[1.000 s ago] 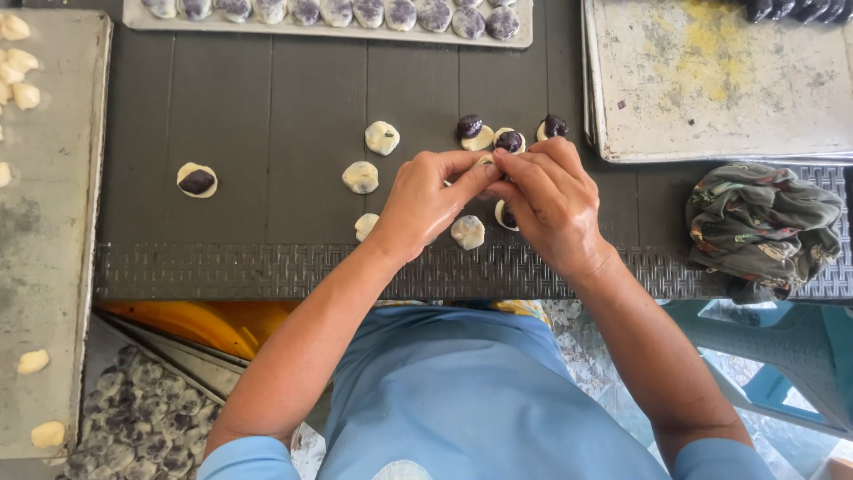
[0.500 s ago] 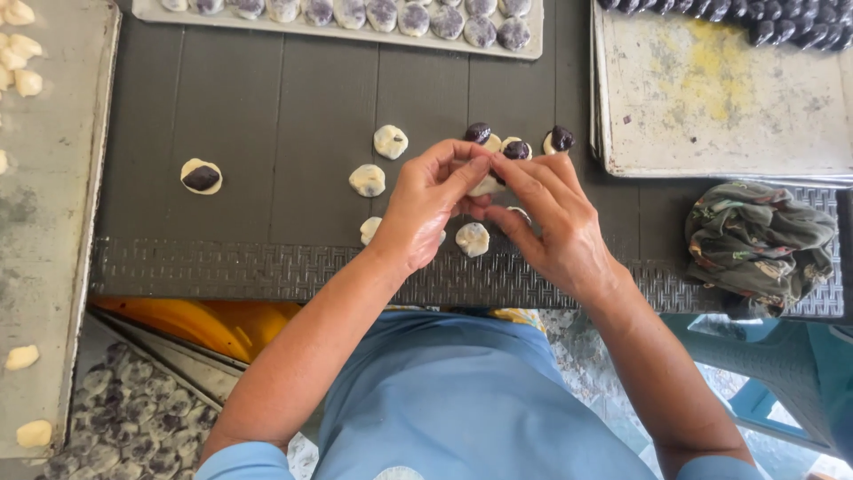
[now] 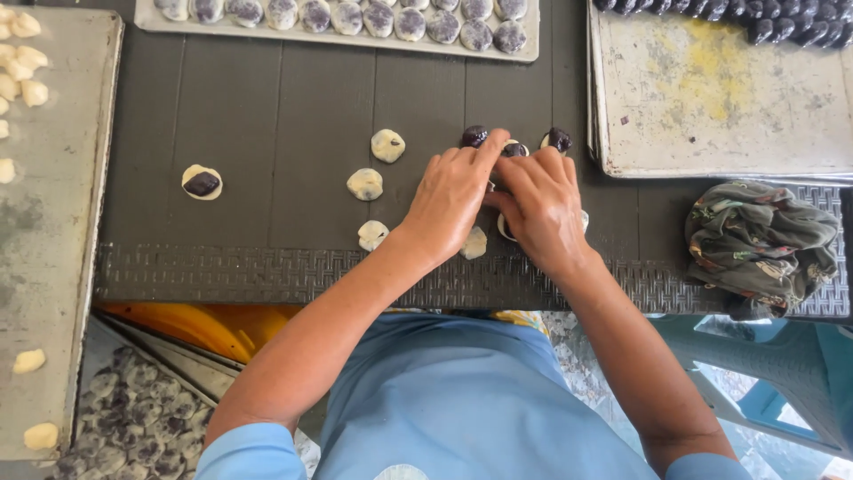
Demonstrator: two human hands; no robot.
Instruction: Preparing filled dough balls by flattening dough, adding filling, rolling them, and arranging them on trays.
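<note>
I look down on a dark table where my left hand [image 3: 453, 191] and right hand [image 3: 542, 200] meet, fingers curled together over a small dough round with dark filling [image 3: 514, 149], pinching it; how tightly, I cannot tell. Flat dough rounds [image 3: 365, 184] lie just left, within easy reach. A tray of finished pieces [image 3: 355, 36] sits far; a crumpled cloth [image 3: 760, 240] lies right
</note>
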